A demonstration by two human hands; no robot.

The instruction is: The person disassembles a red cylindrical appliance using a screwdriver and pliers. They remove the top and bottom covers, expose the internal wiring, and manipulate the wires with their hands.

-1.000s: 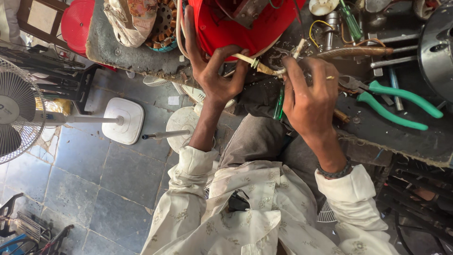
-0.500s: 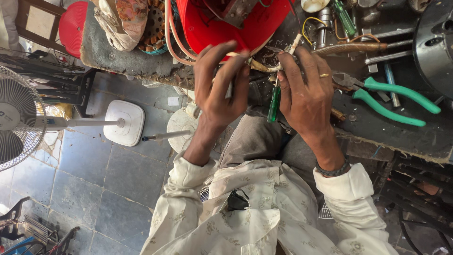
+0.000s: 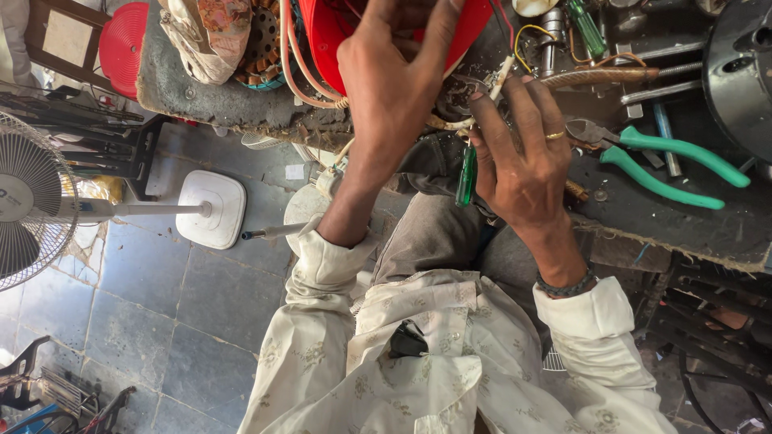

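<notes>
1. The red housing (image 3: 338,32) sits at the near edge of the desk (image 3: 691,225), with coppery wires (image 3: 297,72) looping out of its left side. It looks like rigid moulded plastic, probably light and somewhat smooth, so the rim seems the safest place to take hold; the wires are thin and likely to kink.
2. The left hand (image 3: 394,88) lies over the housing's rim, fingers spread and curled onto it (the palm side is hidden), a loose, wide grip resting on the shell.
3. The right hand (image 3: 523,161) is curled around a green-handled screwdriver (image 3: 466,177), whose handle pokes out below the fingers, while its fingertips pinch a pale wire end (image 3: 498,80) beside the housing.
4. Green-handled pliers (image 3: 667,165) lie just right of that hand.
</notes>
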